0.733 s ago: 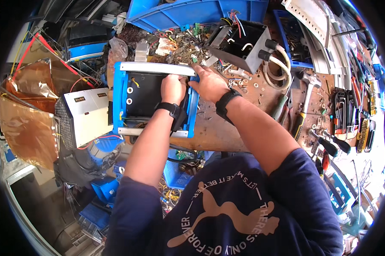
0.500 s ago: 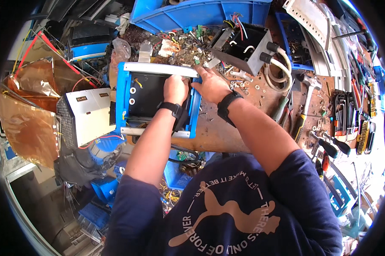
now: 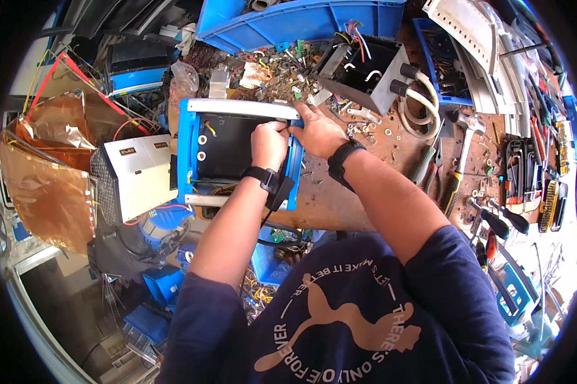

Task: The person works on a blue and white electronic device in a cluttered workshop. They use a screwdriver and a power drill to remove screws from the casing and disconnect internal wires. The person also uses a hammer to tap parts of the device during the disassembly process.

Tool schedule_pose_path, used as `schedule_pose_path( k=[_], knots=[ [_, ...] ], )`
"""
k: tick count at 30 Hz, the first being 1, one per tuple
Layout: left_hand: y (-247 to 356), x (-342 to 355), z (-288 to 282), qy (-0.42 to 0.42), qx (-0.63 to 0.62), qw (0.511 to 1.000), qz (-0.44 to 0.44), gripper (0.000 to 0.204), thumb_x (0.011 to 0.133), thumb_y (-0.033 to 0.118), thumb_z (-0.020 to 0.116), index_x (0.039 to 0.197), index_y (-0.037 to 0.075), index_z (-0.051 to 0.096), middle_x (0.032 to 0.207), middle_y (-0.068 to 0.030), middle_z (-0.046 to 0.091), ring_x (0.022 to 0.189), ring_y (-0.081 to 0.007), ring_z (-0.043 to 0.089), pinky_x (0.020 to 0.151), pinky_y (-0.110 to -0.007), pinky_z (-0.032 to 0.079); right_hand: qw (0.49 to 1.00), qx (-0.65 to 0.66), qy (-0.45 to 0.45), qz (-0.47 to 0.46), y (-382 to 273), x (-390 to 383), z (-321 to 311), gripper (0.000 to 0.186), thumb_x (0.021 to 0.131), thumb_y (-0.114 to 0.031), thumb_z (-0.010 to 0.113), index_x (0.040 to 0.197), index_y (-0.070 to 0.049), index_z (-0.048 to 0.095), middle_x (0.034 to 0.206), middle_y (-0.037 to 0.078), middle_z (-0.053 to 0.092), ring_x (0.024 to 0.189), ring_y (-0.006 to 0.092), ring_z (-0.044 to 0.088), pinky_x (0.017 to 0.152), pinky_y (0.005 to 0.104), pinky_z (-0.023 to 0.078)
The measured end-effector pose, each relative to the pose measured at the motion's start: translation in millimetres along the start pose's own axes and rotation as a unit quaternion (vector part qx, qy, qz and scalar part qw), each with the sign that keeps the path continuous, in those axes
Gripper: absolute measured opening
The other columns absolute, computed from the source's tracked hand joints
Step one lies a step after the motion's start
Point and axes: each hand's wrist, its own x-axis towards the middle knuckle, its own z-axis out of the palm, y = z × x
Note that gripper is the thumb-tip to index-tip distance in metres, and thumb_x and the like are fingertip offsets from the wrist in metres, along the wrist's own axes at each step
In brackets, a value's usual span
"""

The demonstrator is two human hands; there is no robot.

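A blue and silver rectangular equipment housing (image 3: 187,144), open at the top, lies at the bench's front edge, with a black panel (image 3: 228,153) inside. My left hand (image 3: 269,146) is closed in a fist within its right part, against the right wall. Whatever those fingers pinch is hidden. My right hand (image 3: 318,133) grips the upper right corner of the housing, index finger stretched over the rim and thumb close to the left fingers. A black strap with a dangling block (image 3: 280,194) circles my left wrist; another black band sits on the right one.
Small scrap parts (image 3: 288,73) litter the bench behind the housing. A dark metal box (image 3: 365,80) with thick white cables stands at the back. To the right lie a hammer (image 3: 471,125), pliers (image 3: 437,168) and screwdrivers (image 3: 493,221). A blue bin (image 3: 308,25) is at the far side.
My left fist has drawn slightly back and right, toward the right thumb. The housing appears slightly lower in view, partly from a small view shift. My right hand keeps its grip at the corner.
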Motion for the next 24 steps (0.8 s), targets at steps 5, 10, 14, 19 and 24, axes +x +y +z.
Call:
schedule_pose_path(
  k=[5,10,14,19,24],
  knots=[
    [2.6,-2.1,-3.9,-0.010,-0.067,0.997,-0.041,0.015,0.078,0.015,0.065,0.084,0.004,0.072,0.077,-0.0203,0.065,0.073,-0.0347,0.066,0.067,-0.038,0.052,1.000,0.017,0.006,-0.009,0.5,0.1,-2.1,0.064,0.087,-0.033,0.058,0.143,-0.014,0.033,0.135,0.026,0.044,0.117,0.0406,0.052,0.099,0.0440,0.043],
    [0.7,9.4,1.2,-0.001,0.023,0.999,-0.042,0.017,0.076,0.021,0.067,0.083,0.006,0.073,0.079,-0.0193,0.065,0.076,-0.0353,0.066,0.071,-0.040,0.053,1.000,0.024,0.002,-0.005,0.0,-0.2,-2.1,0.058,0.088,-0.031,0.056,0.140,-0.013,0.036,0.134,0.024,0.046,0.117,0.0405,0.052,0.098,0.0442,0.043],
    [1.9,14.0,6.5,0.030,0.023,0.999,-0.024,0.015,0.080,0.020,0.063,0.084,0.008,0.072,0.078,-0.0165,0.066,0.077,-0.0351,0.065,0.068,-0.040,0.052,0.999,0.044,0.017,-0.015,2.3,0.2,1.4,0.054,0.090,-0.030,0.053,0.138,-0.011,0.038,0.133,0.023,0.047,0.117,0.0393,0.051,0.098,0.0446,0.042],
    [5.7,17.4,3.3,-0.014,0.028,0.996,-0.081,0.018,0.076,0.023,0.066,0.088,0.010,0.072,0.082,-0.0177,0.067,0.081,-0.0367,0.066,0.071,-0.044,0.053,0.998,0.035,0.048,-0.025,5.8,1.1,5.7,0.049,0.089,-0.030,0.052,0.134,-0.013,0.044,0.128,0.019,0.051,0.112,0.0373,0.056,0.092,0.0458,0.046],
    [15.0,14.1,-5.5,-0.035,0.088,0.994,-0.046,0.017,0.077,0.023,0.065,0.081,0.007,0.071,0.079,-0.0201,0.067,0.080,-0.0372,0.066,0.071,-0.046,0.052,0.999,0.034,0.019,-0.007,3.0,0.6,-0.2,0.049,0.091,-0.032,0.051,0.135,-0.013,0.041,0.131,0.020,0.049,0.114,0.0386,0.054,0.095,0.0457,0.044]
  ],
)
